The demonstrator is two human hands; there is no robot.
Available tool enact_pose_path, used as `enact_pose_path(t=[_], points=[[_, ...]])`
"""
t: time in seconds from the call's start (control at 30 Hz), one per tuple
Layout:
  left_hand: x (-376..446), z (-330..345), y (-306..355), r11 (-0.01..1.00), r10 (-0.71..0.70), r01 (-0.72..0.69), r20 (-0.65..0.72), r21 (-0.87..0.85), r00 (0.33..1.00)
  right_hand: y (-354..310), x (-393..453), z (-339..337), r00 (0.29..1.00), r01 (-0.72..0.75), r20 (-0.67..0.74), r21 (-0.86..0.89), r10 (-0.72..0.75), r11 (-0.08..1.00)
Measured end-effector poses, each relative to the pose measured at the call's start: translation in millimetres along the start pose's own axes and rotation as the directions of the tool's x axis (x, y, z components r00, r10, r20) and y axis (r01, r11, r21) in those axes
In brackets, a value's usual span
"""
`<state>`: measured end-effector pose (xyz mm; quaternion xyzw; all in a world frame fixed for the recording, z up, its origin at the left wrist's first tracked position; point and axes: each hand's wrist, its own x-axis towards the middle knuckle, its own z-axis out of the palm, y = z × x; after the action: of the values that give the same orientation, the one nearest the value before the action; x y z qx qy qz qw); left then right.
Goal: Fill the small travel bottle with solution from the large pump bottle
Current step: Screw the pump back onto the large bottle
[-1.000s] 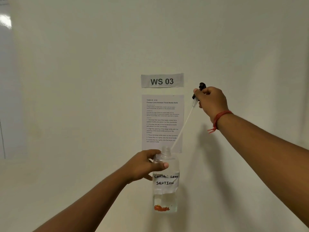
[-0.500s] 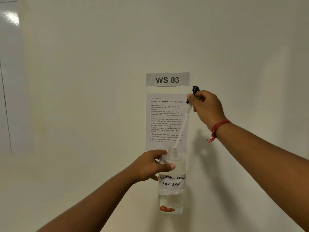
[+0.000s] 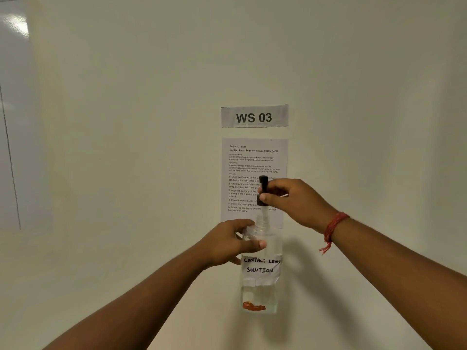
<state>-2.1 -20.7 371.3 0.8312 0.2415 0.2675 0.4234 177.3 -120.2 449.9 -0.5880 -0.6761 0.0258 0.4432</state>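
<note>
A pale wall [image 3: 126, 122] is filling the view, and a printed instruction sheet [image 3: 249, 164] headed "Contact Lens Solution Travel Bottle Refill" is hanging on it beneath a strip sign [image 3: 254, 116] reading "WS 03". In front of the sheet's lower edge, the clear large bottle [image 3: 261, 294] is standing upright, wearing a white label [image 3: 261, 267] hand-lettered "CONTACT LENS SOLUTION", with an orange mark [image 3: 253, 306] showing near its base. The left hand [image 3: 227, 245] is gripping the bottle's shoulder, fingers and thumb curling round it just below the neck. The right hand [image 3: 294, 202] is pinching the black pump head [image 3: 263, 190] directly above the bottle's mouth, with the pale stem below it reaching down into the neck. A red thread bracelet [image 3: 333, 227] is circling the right wrist. The small travel bottle is not showing anywhere in view.
</note>
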Motion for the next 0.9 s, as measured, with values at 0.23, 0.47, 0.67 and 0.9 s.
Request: enact_pose_path(t=[0.23, 0.47, 0.67, 0.9], points=[[0, 0, 4, 1.0, 0.004, -0.004, -0.013, 0.011, 1.0, 8, -13, 10, 0.999, -0.011, 0.039, 0.011, 0.011, 1.0], [-2, 3, 4, 0.999, 0.032, -0.031, -0.021, 0.008, 0.999, 15, -21, 13, 1.0, -0.019, 0.016, 0.019, 0.018, 1.0], [-5, 5, 3, 0.999, 0.047, -0.046, -0.028, 0.019, 0.998, 19, -24, 19, 0.999, -0.031, -0.02, 0.049, 0.032, 0.998], [-9, 6, 2, 0.999, 0.045, -0.044, -0.017, 0.022, 0.999, 20, -26, 23, 0.997, -0.079, -0.017, 0.073, 0.081, 0.994]])
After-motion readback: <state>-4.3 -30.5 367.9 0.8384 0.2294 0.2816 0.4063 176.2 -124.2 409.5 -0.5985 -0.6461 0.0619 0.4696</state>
